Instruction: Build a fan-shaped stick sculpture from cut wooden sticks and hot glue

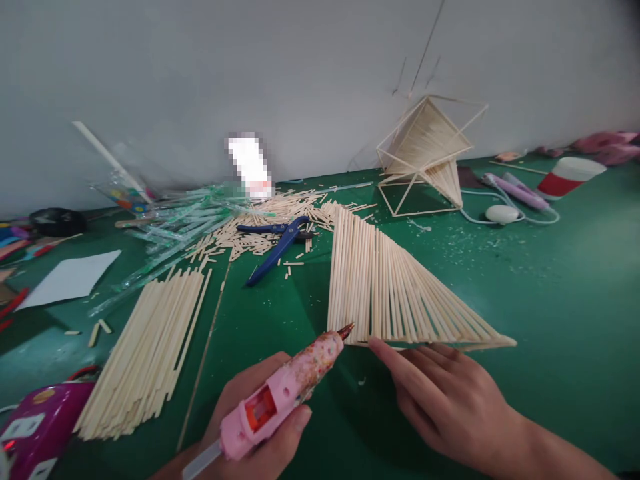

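One stick panel (353, 280), likely fragile, best edge-held: touched by right hand (460, 407), pinch untellable; glue gun (287, 390) clasped by left hand (275, 445).

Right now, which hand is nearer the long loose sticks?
Left: the left hand, holding the pink glue gun, is right of the long loose sticks; the right hand is farther right, at the stick panel.

Green table (280, 327) | blue pliers (277, 253) lie on it | short stick pieces (227, 239): heaped beside and behind the pliers | plastic wrappers (180, 220): left of pliers | long sticks (143, 347): left of pliers, nearer | white paper (73, 279): far left of pliers | stick frame (425, 140): right of pliers, farther back | red-and-white cup (564, 179): far right of pliers
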Available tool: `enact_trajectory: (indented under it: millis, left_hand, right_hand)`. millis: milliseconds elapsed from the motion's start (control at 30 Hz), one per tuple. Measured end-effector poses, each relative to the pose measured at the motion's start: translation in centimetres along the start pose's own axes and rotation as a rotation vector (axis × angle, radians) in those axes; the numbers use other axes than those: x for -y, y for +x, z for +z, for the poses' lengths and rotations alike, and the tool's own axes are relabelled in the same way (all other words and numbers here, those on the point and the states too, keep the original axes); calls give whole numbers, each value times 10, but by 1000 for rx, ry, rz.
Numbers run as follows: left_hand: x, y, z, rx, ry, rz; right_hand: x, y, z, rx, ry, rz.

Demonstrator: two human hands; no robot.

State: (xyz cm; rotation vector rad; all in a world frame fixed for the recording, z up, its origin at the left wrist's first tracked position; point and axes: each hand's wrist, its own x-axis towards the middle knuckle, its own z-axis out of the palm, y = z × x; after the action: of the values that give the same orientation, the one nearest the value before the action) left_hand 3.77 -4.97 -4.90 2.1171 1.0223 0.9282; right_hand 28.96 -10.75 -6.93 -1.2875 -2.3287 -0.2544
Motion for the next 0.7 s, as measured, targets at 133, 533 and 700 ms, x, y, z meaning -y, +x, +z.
enact_trajectory:
  millis: [133,533,700]
  left_hand:
    - [1,0,-2,66,4,-13]
    - [1,0,-3,81,21,-8]
    - [1,-1,-2,72,9,-27]
  right_hand:
    - [0,0,0,-3,9,4]
    - [-1,-3,4,2,56,27]
    - [0,-4,4,18,59,44]
